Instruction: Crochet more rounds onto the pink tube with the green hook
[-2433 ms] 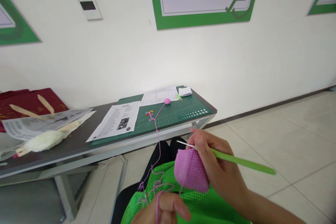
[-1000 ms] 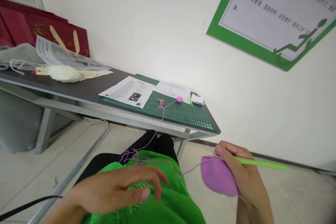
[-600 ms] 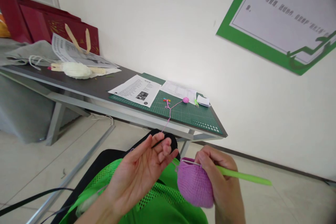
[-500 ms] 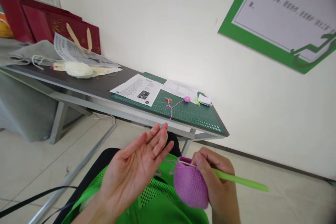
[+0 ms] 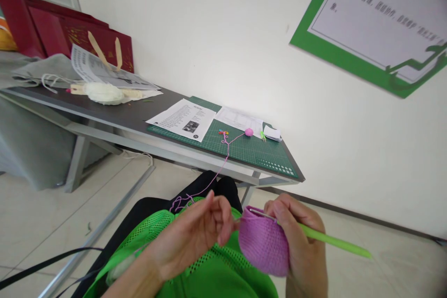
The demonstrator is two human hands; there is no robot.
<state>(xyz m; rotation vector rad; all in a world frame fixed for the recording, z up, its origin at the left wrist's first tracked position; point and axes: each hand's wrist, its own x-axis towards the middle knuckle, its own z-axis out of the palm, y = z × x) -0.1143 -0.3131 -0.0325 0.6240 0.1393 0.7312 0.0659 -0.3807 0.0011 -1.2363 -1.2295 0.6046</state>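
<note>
A purple crocheted piece [image 5: 263, 244], cup-shaped with its rim upward, hangs over my lap. My right hand [image 5: 302, 237] is closed around its right side and around a crochet hook with a light green handle [image 5: 337, 244]; the metal tip lies at the rim. Just left of the piece is my left hand [image 5: 206, 226], palm up, its fingers curled and apart, near the purple yarn [image 5: 220, 167]. That yarn runs from my lap up to the table. Whether a strand passes between the left fingers is hard to make out.
On the dark table [image 5: 129, 114] lie a green cutting mat [image 5: 240, 149], printed sheets [image 5: 183, 118], a small pink yarn ball [image 5: 249, 132], green snips [image 5: 263, 136] and coloured markers [image 5: 223, 132]. White yarn [image 5: 104, 93] and red bags [image 5: 80, 32] stand further left.
My left hand has drawn back down and its stretched fingers have curled. Yarn now lies slack on my lap. My right hand has shifted slightly right with the piece and hook.
</note>
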